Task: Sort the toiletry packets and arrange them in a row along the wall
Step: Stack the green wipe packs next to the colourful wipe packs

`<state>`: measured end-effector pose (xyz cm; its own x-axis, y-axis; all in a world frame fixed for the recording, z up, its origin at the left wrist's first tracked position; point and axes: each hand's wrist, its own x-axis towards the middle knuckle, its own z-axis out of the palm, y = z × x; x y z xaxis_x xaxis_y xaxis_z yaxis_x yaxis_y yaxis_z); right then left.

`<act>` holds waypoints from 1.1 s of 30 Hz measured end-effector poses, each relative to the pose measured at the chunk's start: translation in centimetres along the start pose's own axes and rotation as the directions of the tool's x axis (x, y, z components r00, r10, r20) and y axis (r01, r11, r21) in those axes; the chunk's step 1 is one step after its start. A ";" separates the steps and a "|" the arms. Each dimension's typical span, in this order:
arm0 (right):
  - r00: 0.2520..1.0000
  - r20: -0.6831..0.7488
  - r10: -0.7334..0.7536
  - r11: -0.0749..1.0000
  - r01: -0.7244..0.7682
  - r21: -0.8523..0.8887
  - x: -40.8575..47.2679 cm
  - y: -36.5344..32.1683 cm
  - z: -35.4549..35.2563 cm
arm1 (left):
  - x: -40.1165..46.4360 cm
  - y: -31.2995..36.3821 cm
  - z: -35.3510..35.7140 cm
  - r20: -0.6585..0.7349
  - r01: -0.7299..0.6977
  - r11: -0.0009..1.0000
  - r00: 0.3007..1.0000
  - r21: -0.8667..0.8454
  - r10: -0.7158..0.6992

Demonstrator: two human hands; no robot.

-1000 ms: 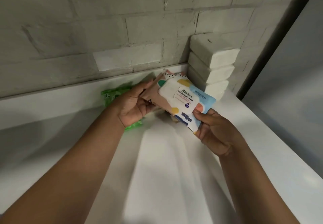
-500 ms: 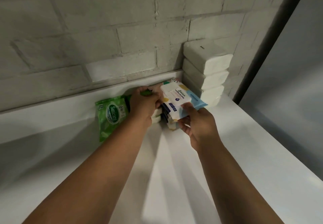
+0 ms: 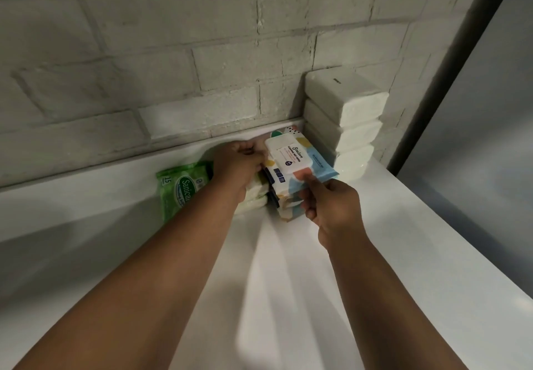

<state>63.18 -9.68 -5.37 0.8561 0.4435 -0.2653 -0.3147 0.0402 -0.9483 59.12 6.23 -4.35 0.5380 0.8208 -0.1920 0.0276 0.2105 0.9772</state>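
Both arms reach up from the bottom of the frame to a pile of packets at centre, on a white shelf (image 3: 288, 297) where it meets a painted brick wall (image 3: 173, 66). The right hand (image 3: 328, 205) pinches the near end of the top wipes pack (image 3: 291, 164), thumb on its upper face and fingers curled under the edge; that pack lies flat on a stack of like packs (image 3: 285, 208), of which only the near ends show, so their count cannot be told. The left hand (image 3: 239, 164) sits just left of the top pack, its fingers curled down at the pack's left edge; whether they grasp the pack or something beneath is hidden by the back of the hand. Under the left wrist a few pale packets (image 3: 253, 199) peep out, mostly covered. Left of them a green pack (image 3: 180, 190) leans near the wall, its right part cut off by the forearm and its label only partly readable. At right of centre three white tissue bricks (image 3: 349, 121) are stacked against the wall, just beside the wipes stack. A dark upright strip (image 3: 450, 66) runs down the upper right; the grey surface beyond it is blurred.
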 end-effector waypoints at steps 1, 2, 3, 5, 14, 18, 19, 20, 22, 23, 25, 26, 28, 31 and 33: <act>1.000 -0.001 0.006 1.000 -0.006 -0.011 0.1 -0.1 0.0 | 0.1 0.0 0.0 0.002 0.005 1.000 1.000 0.010 -0.005; 1.000 -0.004 0.013 1.000 -0.013 -0.024 0.1 -0.2 -0.1 | 0.1 0.0 0.0 0.003 0.012 1.000 1.000 0.021 -0.012; 1.000 -0.005 0.022 0.999 -0.022 -0.038 0.2 -0.2 -0.1 | 0.2 0.0 0.0 0.005 0.014 0.999 1.000 0.030 -0.014; 0.999 -0.011 0.037 0.998 -0.037 -0.046 0.2 -0.2 -0.2 | 0.0 0.0 0.0 0.014 0.004 0.999 1.000 0.039 -0.005; 0.981 -0.194 0.014 1.000 -0.017 -0.015 -1.6 0.3 0.2 | -1.4 0.2 -0.5 -0.021 -0.061 0.986 0.998 0.158 0.065; 0.980 -0.181 -0.080 0.990 0.057 -0.131 -3.7 1.1 1.1 | -3.5 0.2 -1.8 -0.058 -0.088 0.962 0.993 0.260 0.107; 0.983 -0.156 -0.094 0.985 0.068 -0.159 -4.3 1.2 1.5 | -4.2 0.2 -2.2 -0.051 -0.095 0.959 0.992 0.266 0.113; 0.987 -0.130 -0.097 0.980 0.072 -0.188 -5.0 1.2 1.9 | -5.3 0.3 -2.8 -0.051 -0.093 0.960 0.993 0.266 0.110; 0.994 -0.069 -0.084 0.974 0.067 -0.217 -6.3 0.9 2.7 | -6.9 0.7 -3.9 -0.059 -0.085 0.958 0.993 0.273 0.105; 0.998 -0.018 -0.062 0.970 0.056 -0.236 -7.4 0.9 3.4 | -8.0 0.7 -5.0 -0.075 -0.080 0.960 0.992 0.269 0.104; 0.996 0.084 -0.021 0.952 0.046 -0.304 -9.2 0.7 4.6 | -10.0 1.1 -7.0 -0.088 -0.078 0.959 0.991 0.273 0.105; 0.992 0.129 -0.001 0.937 0.046 -0.346 -10.2 0.9 5.2 | -11.1 1.2 -8.2 -0.091 -0.086 0.954 0.989 0.286 0.117; 0.975 0.219 0.033 0.911 0.061 -0.407 -12.2 1.4 6.5 | -13.3 1.3 -10.7 -0.091 -0.110 0.947 0.986 0.301 0.143; 0.942 0.327 0.081 0.895 0.076 -0.439 -15.5 2.4 8.4 | -16.7 1.1 -15.0 -0.119 -0.124 0.954 0.980 0.271 0.161; 0.914 0.389 0.112 0.872 0.097 -0.480 -17.9 3.3 9.7 | -19.0 0.7 -18.1 -0.157 -0.109 0.961 0.976 0.253 0.152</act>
<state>42.89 -8.80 -2.08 0.5877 0.7585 -0.2814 0.0054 -0.3515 -0.9362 33.67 0.33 -1.69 0.3967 0.9164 -0.0526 0.1808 -0.0218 0.9833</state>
